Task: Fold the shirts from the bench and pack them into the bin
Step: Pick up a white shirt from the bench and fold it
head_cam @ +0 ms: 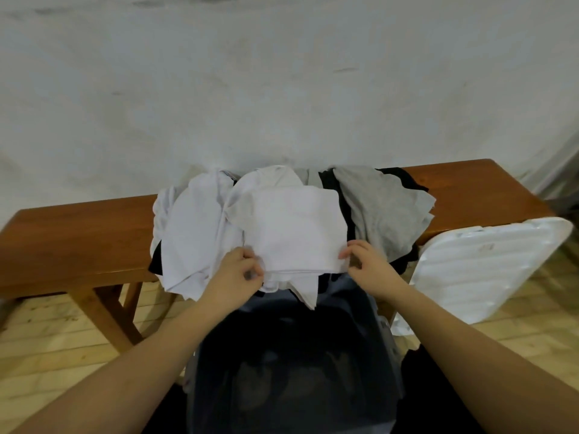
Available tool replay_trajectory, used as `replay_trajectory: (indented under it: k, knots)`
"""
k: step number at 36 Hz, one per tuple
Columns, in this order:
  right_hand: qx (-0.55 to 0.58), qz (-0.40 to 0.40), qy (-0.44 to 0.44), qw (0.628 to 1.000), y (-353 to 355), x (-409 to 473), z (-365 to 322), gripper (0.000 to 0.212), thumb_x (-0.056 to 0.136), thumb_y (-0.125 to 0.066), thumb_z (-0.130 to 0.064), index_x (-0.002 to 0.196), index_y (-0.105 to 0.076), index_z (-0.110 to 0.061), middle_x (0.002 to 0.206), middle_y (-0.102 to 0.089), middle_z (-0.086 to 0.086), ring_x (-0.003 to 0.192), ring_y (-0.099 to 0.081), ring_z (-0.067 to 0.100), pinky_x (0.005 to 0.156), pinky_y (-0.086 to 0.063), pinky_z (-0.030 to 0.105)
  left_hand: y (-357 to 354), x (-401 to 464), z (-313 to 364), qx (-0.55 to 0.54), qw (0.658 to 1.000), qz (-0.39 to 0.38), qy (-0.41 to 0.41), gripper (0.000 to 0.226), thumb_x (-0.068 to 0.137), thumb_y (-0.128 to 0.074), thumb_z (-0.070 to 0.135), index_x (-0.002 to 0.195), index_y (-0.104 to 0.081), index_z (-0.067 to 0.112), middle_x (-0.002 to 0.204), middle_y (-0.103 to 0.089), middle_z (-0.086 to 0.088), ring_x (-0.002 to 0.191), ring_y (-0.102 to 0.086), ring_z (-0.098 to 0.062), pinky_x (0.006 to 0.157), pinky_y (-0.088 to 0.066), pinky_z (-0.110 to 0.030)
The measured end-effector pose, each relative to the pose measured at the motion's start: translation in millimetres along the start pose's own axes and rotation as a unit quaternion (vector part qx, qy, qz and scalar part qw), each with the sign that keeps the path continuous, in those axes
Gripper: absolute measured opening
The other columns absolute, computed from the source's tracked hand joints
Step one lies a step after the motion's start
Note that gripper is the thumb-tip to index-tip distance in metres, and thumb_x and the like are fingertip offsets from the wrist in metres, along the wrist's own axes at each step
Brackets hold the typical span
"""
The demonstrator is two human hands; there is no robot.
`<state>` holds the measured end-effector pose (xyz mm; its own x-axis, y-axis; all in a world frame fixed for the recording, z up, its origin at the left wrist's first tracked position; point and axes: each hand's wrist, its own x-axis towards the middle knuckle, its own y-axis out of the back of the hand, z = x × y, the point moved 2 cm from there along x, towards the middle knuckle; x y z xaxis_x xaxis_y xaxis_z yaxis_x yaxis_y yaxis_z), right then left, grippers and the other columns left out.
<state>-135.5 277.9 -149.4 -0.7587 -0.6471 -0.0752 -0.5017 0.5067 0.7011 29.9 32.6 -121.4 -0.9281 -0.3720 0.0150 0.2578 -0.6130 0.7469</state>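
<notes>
Left hand (239, 270) and right hand (365, 261) pinch, arms outstretched.

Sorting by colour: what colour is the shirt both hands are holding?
White, seen in the head view: the folded shirt pinched by the left hand and right hand.

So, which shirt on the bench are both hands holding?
The folded white shirt in the middle; left hand and right hand pinch its near corners.

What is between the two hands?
In the head view, a folded white shirt lies between the left hand and right hand; each hand pinches a near corner of it.
</notes>
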Motion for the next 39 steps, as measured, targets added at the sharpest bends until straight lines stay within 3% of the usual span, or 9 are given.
replay_trajectory:
  k: [4,8,14,19,23,30,32,36,39]
  knots:
    - [0.273,0.050,-0.161,0.947,-3,10,-4,0.016,0.096,-0.053,-0.023,0.112,-0.054,-0.024,0.112,-0.060,0.005,0.094,-0.059,0.021,0.089,-0.051,0.036,4,9,14,-0.156,0.973,0.088,0.142,0.021,0.090,-0.066,0.025,0.107,-0.055,0.019,0.103,-0.056,0.002,0.093,-0.056,-0.013,0.080,-0.043,-0.024]
    - [0.353,0.055,-0.235,0.904,-8,23,-3,0.044,0.085,-0.067,-0.052,0.115,-0.056,-0.021,0.113,-0.062,0.005,0.103,-0.061,0.024,0.094,-0.053,0.045,2,22,24,-0.199,0.954,0.097,0.201,0.037,0.091,-0.066,0.036,0.116,-0.051,0.014,0.102,-0.056,0.006,0.097,-0.054,-0.014,0.081,-0.038,-0.026]
    - [0.421,-0.008,-0.274,0.865,-11,22,-9,0.039,0.083,-0.078,-0.030,0.109,-0.061,-0.007,0.112,-0.070,0.015,0.103,-0.067,0.035,0.093,-0.054,0.055,-1,31,21,-0.245,0.932,0.070,0.258,0.050,0.086,-0.071,0.036,0.124,-0.054,0.008,0.119,-0.061,-0.003,0.108,-0.058,-0.022,0.098,-0.048,-0.040]
    - [0.450,-0.032,-0.260,0.854,-3,15,-17,0.027,0.088,-0.073,-0.022,0.109,-0.062,-0.008,0.105,-0.072,0.012,0.093,-0.068,0.028,0.089,-0.056,0.046,4,29,25,-0.219,0.944,0.084,0.232,0.025,0.088,-0.069,0.026,0.102,-0.060,0.008,0.108,-0.066,-0.006,0.102,-0.061,-0.024,0.090,-0.048,-0.037]
    - [0.436,-0.010,-0.243,0.867,5,8,-25,0.028,0.091,-0.068,-0.018,0.114,-0.059,-0.004,0.117,-0.068,0.017,0.107,-0.064,0.035,0.100,-0.048,0.056,6,27,29,-0.237,0.942,0.083,0.222,0.015,0.087,-0.067,0.022,0.092,-0.059,0.011,0.103,-0.067,-0.005,0.096,-0.061,-0.023,0.085,-0.048,-0.036]
    - [0.423,0.003,-0.231,0.876,21,-1,-43,0.034,0.096,-0.063,-0.021,0.121,-0.054,0.000,0.110,-0.066,0.014,0.098,-0.064,0.031,0.096,-0.051,0.053,11,21,41,-0.224,0.946,0.090,0.218,0.019,0.091,-0.059,0.026,0.101,-0.054,0.011,0.092,-0.057,0.003,0.087,-0.052,-0.017,0.064,-0.038,-0.028]
    - [0.439,0.004,-0.232,0.868,27,-4,-49,0.030,0.096,-0.062,-0.022,0.118,-0.056,-0.004,0.103,-0.066,0.010,0.089,-0.063,0.025,0.083,-0.056,0.042,12,20,45,-0.307,0.915,0.065,0.252,0.023,0.092,-0.060,0.023,0.110,-0.055,0.010,0.106,-0.062,-0.005,0.090,-0.057,-0.021,0.068,-0.046,-0.031]
    - [0.483,0.013,-0.244,0.841,38,-13,-57,0.030,0.095,-0.064,-0.022,0.117,-0.058,-0.004,0.093,-0.066,0.009,0.077,-0.062,0.020,0.057,-0.053,0.028,17,9,56,-0.531,0.780,-0.055,0.327,0.030,0.091,-0.052,0.004,0.120,-0.058,0.007,0.116,-0.066,-0.013,0.100,-0.062,-0.030,0.089,-0.051,-0.044]
    - [0.500,-0.014,-0.260,0.826,41,-27,-57,0.022,0.096,-0.063,-0.022,0.108,-0.063,-0.004,0.080,-0.073,0.005,0.073,-0.065,0.018,0.056,-0.056,0.025,23,1,51,-0.542,0.761,-0.124,0.335,0.050,0.079,-0.055,0.001,0.128,-0.057,0.009,0.129,-0.063,-0.012,0.117,-0.059,-0.031,0.102,-0.044,-0.052]
